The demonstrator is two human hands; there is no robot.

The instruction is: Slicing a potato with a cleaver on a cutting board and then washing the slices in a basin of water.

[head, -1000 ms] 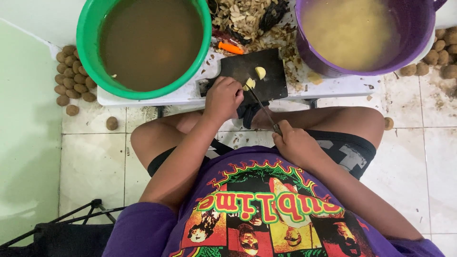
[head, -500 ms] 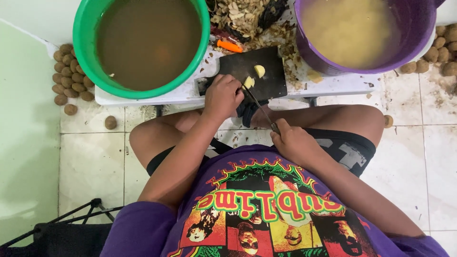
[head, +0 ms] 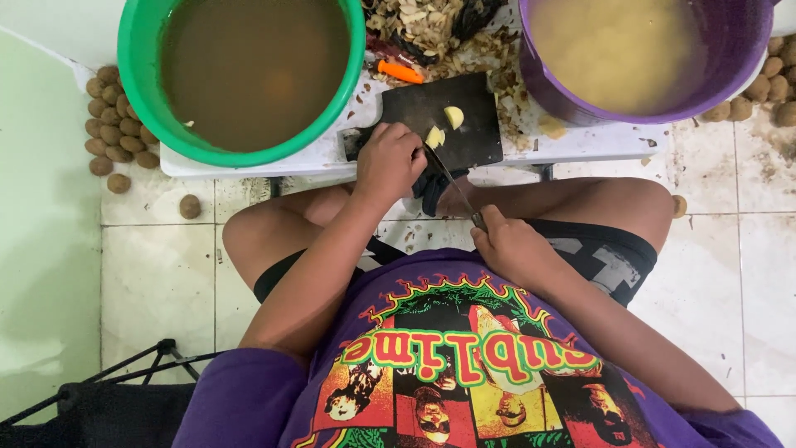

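Note:
A dark cutting board (head: 473, 137) lies on a low white table (head: 249, 159) in front of me. My left hand (head: 390, 162) presses a peeled pale potato piece (head: 434, 137) onto the board. A second pale piece (head: 453, 116) lies a little farther back on the board. My right hand (head: 514, 249) grips the handle of a knife (head: 452, 184), close to my body. Its blade reaches up to the piece under my left fingers.
A green tub (head: 240, 79) of brown water stands at the left and a purple tub (head: 630, 58) of pale peeled pieces at the right. Peelings (head: 423, 25) and an orange peeler (head: 400, 72) lie behind the board. Brown potatoes (head: 112, 124) lie on the tiled floor.
The view has shifted slightly. Both hands stay where they were, the left on the piece and the right on the knife.

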